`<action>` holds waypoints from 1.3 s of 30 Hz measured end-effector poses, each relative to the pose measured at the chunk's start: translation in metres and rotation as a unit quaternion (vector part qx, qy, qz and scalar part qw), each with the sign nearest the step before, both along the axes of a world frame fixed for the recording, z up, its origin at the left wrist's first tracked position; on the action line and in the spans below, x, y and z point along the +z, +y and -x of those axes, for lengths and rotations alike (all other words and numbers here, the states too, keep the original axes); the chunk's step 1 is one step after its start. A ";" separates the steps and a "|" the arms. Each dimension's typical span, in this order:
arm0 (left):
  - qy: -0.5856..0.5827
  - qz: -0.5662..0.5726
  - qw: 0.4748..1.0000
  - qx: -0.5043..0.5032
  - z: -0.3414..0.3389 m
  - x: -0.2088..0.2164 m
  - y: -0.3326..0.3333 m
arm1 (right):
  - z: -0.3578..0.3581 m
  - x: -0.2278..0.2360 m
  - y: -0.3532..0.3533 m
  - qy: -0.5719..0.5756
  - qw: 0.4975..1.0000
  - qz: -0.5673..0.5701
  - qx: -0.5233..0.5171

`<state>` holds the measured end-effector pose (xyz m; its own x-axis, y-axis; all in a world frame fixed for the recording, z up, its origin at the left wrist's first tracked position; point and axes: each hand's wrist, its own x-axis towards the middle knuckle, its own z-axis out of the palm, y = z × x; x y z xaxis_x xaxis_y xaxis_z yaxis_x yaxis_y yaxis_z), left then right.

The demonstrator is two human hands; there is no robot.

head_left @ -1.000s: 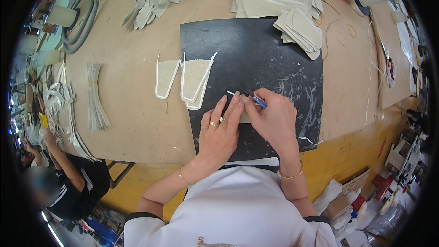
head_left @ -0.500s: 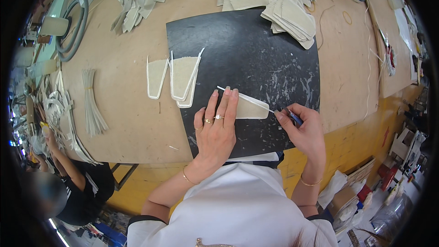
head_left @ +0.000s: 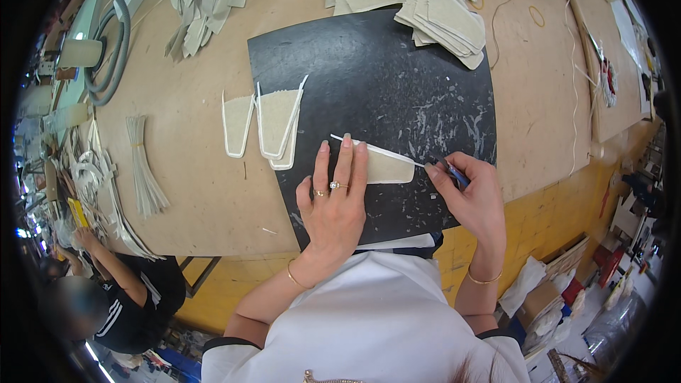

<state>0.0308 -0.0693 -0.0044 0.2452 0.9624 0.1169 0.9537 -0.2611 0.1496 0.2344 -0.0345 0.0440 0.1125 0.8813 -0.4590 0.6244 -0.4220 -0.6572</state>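
Left hand [head_left: 335, 202]: you pressed it flat, fingers open, on the beige wedge-shaped fabric piece [head_left: 386, 168].
Right hand [head_left: 472, 195]: you pinched a small blue-handled tool [head_left: 452, 170] at the piece's 3 o'clock end.
Around: black cutting mat [head_left: 397, 78]; stacked beige pieces [head_left: 425, 0] at 12 o'clock.

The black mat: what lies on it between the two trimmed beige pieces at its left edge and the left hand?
Nothing; in the head view that stretch of the black mat between the trimmed beige pieces and the left hand is bare.
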 end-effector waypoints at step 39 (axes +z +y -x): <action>-0.079 0.167 0.980 -0.075 -0.005 0.033 0.029 | 0.016 -0.003 0.010 -0.085 0.968 -0.229 0.049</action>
